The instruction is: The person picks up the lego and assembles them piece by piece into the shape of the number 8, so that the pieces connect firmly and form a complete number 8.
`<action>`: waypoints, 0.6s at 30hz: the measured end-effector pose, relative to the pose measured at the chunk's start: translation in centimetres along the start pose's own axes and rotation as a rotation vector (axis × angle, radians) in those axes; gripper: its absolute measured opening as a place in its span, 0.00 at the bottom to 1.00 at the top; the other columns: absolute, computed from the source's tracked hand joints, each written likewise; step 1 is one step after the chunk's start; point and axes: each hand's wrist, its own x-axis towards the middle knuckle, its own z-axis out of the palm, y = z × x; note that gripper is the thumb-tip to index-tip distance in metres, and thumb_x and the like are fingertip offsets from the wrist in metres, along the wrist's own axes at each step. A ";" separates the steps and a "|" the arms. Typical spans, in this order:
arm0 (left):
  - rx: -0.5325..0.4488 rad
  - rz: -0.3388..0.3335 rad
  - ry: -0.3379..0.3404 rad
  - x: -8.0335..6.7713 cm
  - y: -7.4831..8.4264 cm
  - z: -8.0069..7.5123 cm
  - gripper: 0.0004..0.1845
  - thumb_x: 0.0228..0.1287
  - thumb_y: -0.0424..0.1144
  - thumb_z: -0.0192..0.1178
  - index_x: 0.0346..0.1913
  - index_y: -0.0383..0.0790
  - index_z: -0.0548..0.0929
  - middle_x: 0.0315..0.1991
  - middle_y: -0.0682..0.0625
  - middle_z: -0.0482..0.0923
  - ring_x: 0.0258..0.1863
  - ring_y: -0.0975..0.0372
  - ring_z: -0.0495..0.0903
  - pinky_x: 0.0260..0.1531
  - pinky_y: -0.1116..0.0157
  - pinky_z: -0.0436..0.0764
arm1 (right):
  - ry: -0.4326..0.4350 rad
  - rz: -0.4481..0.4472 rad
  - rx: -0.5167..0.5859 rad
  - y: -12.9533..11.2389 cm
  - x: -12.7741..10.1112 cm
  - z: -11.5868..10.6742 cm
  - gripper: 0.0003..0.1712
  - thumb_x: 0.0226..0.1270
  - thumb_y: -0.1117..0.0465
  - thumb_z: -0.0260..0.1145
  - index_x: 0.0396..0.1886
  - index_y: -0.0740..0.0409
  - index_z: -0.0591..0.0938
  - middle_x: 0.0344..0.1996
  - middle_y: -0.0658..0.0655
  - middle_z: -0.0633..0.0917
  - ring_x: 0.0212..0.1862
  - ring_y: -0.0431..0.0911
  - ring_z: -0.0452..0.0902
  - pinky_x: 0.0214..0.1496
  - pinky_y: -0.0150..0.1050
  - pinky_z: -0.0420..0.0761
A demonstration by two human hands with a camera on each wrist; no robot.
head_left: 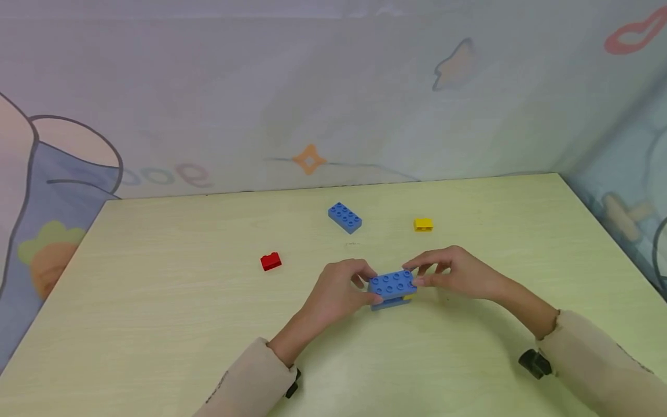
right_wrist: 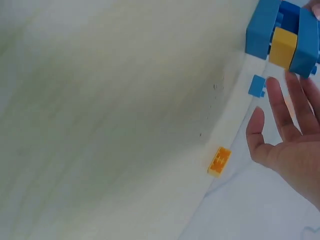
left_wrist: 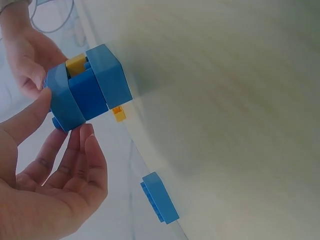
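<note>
My left hand pinches the top light-blue brick of a small stack of toy building bricks, thumb on the near side and fingers on the far side. Under that brick sit a darker blue brick and a yellow brick, side by side. Another light-blue brick forms the bottom layer. At the stack's right end is my right hand, its fingers extended and the fingertips right at the top brick's edge. In the right wrist view its thumb stands apart from the bricks.
Loose bricks lie on the pale wooden table: a blue one behind the stack, a yellow one at the back right, and a red one to the left. A printed cloth hangs behind the table's back edge.
</note>
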 end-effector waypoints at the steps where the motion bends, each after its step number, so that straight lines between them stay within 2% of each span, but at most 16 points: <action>1: -0.005 -0.004 0.001 0.0 0.0 0.0 0.14 0.49 0.35 0.69 0.41 0.38 0.82 0.36 0.52 0.80 0.36 0.59 0.76 0.30 0.70 0.74 | 0.019 0.013 -0.004 0.2 0.2 -0.3 0.16 0.60 0.62 0.65 0.47 0.62 0.81 0.43 0.54 0.83 0.39 0.42 0.75 0.39 0.37 0.75; 5: -0.020 -0.015 0.002 -0.1 0.0 -0.1 0.14 0.49 0.35 0.69 0.41 0.38 0.82 0.36 0.52 0.79 0.36 0.59 0.76 0.29 0.70 0.74 | 0.160 0.096 -0.095 1.1 0.9 -1.6 0.17 0.60 0.62 0.64 0.47 0.65 0.80 0.39 0.57 0.83 0.38 0.46 0.75 0.38 0.38 0.75; 8: -0.024 -0.019 -0.002 -0.1 0.1 -0.1 0.13 0.49 0.34 0.69 0.40 0.39 0.82 0.36 0.52 0.79 0.37 0.59 0.76 0.29 0.70 0.74 | 0.221 0.168 -0.174 2.1 1.3 -2.6 0.19 0.61 0.61 0.64 0.50 0.66 0.78 0.40 0.60 0.81 0.39 0.49 0.75 0.36 0.40 0.74; 12: -0.017 -0.026 -0.008 0.0 0.2 -0.1 0.13 0.49 0.35 0.69 0.40 0.39 0.82 0.35 0.53 0.79 0.36 0.59 0.76 0.27 0.70 0.74 | 0.218 0.210 -0.228 3.4 1.7 -3.4 0.23 0.62 0.61 0.63 0.55 0.67 0.74 0.47 0.66 0.77 0.41 0.53 0.73 0.38 0.44 0.71; 18: -0.009 -0.035 -0.013 0.0 0.2 -0.1 0.13 0.48 0.35 0.69 0.40 0.39 0.82 0.35 0.53 0.79 0.36 0.60 0.76 0.28 0.70 0.73 | 0.136 0.234 -0.225 4.6 2.6 -3.7 0.29 0.64 0.60 0.61 0.61 0.70 0.66 0.57 0.69 0.68 0.49 0.58 0.69 0.48 0.53 0.68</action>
